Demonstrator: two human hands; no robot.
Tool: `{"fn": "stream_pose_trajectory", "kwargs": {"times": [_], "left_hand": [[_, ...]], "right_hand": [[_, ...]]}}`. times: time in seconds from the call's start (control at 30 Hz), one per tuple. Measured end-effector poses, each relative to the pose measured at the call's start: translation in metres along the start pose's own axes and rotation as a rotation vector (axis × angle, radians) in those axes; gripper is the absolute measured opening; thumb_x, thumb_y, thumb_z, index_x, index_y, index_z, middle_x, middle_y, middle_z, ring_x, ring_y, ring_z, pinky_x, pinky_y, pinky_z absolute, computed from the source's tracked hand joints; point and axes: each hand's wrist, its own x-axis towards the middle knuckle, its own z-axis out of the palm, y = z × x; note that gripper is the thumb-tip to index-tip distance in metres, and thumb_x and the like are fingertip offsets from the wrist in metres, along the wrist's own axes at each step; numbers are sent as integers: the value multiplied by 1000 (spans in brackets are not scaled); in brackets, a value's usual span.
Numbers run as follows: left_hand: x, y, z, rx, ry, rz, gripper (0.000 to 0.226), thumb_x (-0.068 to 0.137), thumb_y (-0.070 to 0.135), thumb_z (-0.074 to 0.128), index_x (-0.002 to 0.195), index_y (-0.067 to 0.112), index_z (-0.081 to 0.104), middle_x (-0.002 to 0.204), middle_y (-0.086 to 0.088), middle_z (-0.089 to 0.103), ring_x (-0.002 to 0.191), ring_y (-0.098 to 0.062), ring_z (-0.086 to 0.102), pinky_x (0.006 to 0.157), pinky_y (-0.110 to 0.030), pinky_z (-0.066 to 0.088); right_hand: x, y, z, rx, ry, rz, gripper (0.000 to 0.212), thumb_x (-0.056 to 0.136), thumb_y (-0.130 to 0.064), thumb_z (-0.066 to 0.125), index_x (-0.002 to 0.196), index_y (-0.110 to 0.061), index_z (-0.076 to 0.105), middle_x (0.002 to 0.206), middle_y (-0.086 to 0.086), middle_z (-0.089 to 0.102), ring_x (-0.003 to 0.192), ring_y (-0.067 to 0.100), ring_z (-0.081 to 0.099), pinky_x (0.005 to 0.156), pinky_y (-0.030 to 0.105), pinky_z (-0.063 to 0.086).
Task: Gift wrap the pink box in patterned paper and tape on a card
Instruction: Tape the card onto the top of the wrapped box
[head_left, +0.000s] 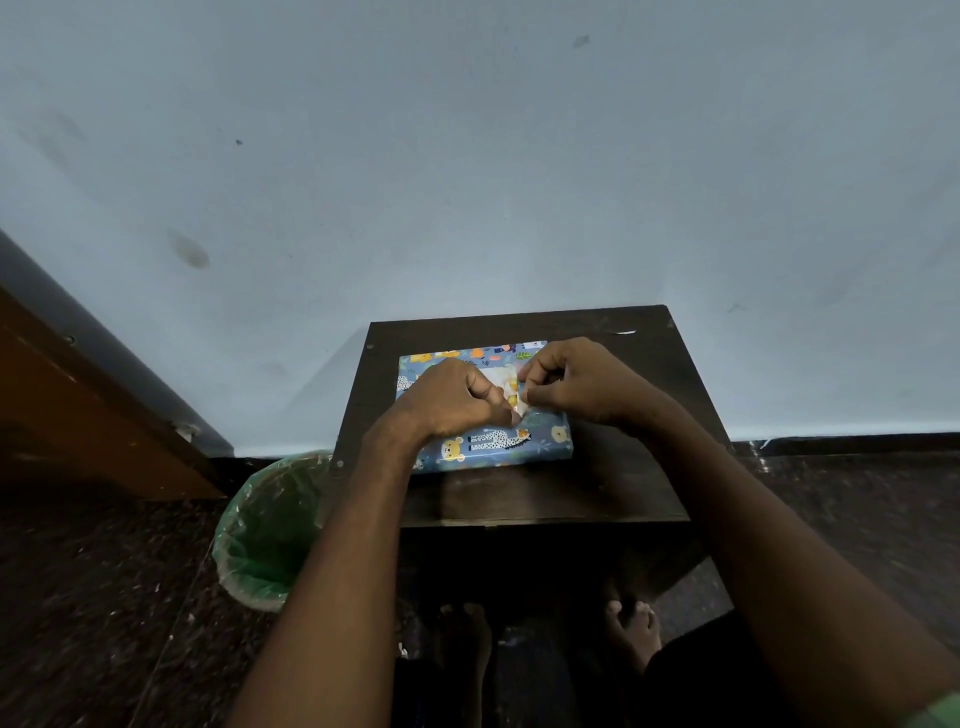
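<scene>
The box (498, 447) lies flat on the small dark table (623, 467), fully covered in blue paper printed with cartoon animals. A small pale card (505, 380) rests on its top face. My left hand (452, 397) lies over the left part of the card with fingers curled, thumb and forefinger pressing at the card's lower right corner. My right hand (576, 382) sits just right of the card, fingers curled, pinching something small and clear at the card's right edge; it looks like tape but is hard to make out.
A bin lined with a green bag (270, 530) stands on the floor left of the table. A wooden door or cabinet (78, 415) is at far left. The pale wall runs directly behind the table. A white scrap (623, 332) lies near the table's back edge. Bare feet (631, 623) show below.
</scene>
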Motion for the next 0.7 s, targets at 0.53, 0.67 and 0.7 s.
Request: {"fn": "stream_pose_trajectory", "kwargs": {"times": [0.53,0.67,0.7], "left_hand": [[9,13,12,222,76,-160,37,79,26,81,55,7,60,48,0,39,50,-18,35,57,-28,33],[13,20,16,350,107,-203,40,76,29,80,53,11,53,52,0,44,53,-20,40,53,-28,32],[14,21,17,377,112,-216,41,76,32,80,54,11,51,54,-1,45,54,-20,42,53,-28,31]], "right_hand": [[-3,-15,9,-273,115,-53,9,83,-11,76,76,-7,79,88,6,75,84,18,69,58,0,39],[-1,-16,11,-288,116,-32,9,83,-11,76,75,-8,78,91,4,73,83,14,66,55,1,37],[0,-15,12,-293,107,-27,9,82,-11,76,75,-9,79,91,2,72,80,11,64,54,2,37]]}}
